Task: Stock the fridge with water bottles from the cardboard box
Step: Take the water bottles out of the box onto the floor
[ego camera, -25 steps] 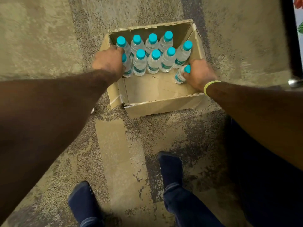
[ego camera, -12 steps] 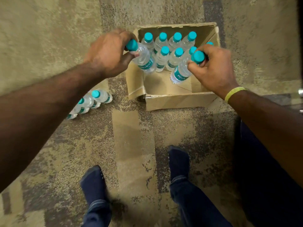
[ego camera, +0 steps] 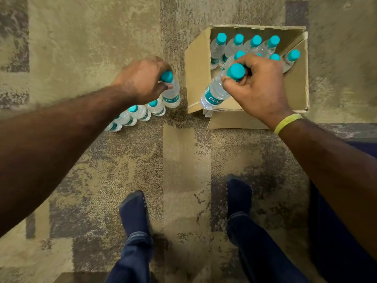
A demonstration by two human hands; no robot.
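A: Left hand [ego camera: 140,78] w/ bottle [ego camera: 172,94] by neck, mid-frame, next to floor row [ego camera: 140,113]. Right hand [ego camera: 259,86]?
B: Same grip, 2nd bottle [ego camera: 215,93] over cardboard box [ego camera: 197,64], upper right. Set upright, close to row; don't topple.

Open cardboard box [ego camera: 196,78] with upright clear teal-capped water bottles [ego camera: 217,50]; further row of bottles [ego camera: 140,113] just left of it.

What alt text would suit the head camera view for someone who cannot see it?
A person's left hand and right hand each grip a teal-capped water bottle by its neck. The left bottle is at the end of a row of bottles on the carpet; the right bottle is tilted over an open cardboard box holding more bottles.
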